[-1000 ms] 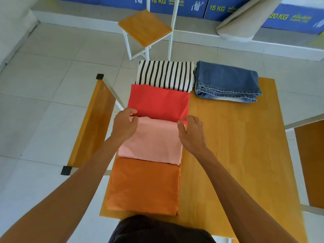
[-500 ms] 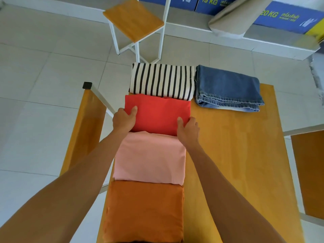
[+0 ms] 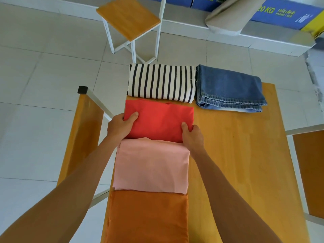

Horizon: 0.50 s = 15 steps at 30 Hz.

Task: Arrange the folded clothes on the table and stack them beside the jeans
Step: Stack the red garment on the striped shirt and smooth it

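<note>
Four folded clothes lie in a column along the left side of the wooden table point(image 3: 236, 155): a black-and-white striped top point(image 3: 161, 83) farthest, then a red cloth point(image 3: 159, 120), a pink cloth point(image 3: 150, 165) and an orange cloth point(image 3: 147, 218) nearest me. Folded blue jeans point(image 3: 229, 88) lie to the right of the striped top, touching it. My left hand point(image 3: 121, 126) grips the red cloth's left edge, thumb on top. My right hand point(image 3: 192, 135) grips its near right corner, thumb on top.
A wooden chair back point(image 3: 82, 137) stands close against the table's left side. Another chair point(image 3: 308, 172) is at the right edge. A wooden stool point(image 3: 128, 18) stands on the tiled floor beyond the table. Blue boxes line the far wall.
Both hands left the pink cloth's far edge and moved forward to the red cloth, closing on its two sides. The camera tilted, shifting the table lower in view.
</note>
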Tool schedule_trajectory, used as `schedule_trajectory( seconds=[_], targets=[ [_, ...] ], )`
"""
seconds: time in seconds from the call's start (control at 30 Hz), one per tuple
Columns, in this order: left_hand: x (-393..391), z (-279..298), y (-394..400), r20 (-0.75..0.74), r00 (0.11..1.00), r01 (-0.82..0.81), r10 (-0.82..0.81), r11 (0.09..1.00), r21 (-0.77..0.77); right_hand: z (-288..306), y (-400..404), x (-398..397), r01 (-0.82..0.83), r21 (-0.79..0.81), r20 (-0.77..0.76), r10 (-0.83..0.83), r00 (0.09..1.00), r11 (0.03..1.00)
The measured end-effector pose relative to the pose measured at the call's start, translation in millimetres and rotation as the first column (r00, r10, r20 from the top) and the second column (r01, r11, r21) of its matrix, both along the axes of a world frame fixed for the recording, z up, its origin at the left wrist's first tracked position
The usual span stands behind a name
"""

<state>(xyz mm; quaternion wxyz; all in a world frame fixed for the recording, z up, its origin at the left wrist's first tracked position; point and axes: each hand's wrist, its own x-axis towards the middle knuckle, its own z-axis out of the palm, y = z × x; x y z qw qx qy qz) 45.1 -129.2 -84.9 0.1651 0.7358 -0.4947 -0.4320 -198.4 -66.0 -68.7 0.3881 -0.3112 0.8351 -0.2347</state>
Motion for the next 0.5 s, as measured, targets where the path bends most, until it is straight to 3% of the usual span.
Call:
schedule_trajectory(
  seconds=[0.17,0.33,0.5],
  targets=[
    [-12.3,6.1,6.0,-0.042,0.998,-0.052,0.047,0.993,-0.107,5.6,-5.8,-7.3,-0.073,-0.05,0.067,0.076,0.995,0.996],
    [-18.8,30.8,-15.0,-0.337,0.936,-0.116,0.105,0.993,-0.012,25.4,-23.0,-10.4,-0.081,-0.222,0.169,0.12,0.978,0.972],
    [-13.7,71.5,-72.4,-0.411,0.904,-0.19,0.12,0.972,-0.136,59.4,-76.0,-22.8,-0.043,-0.4,0.224,0.143,0.964,0.915]
  ],
)
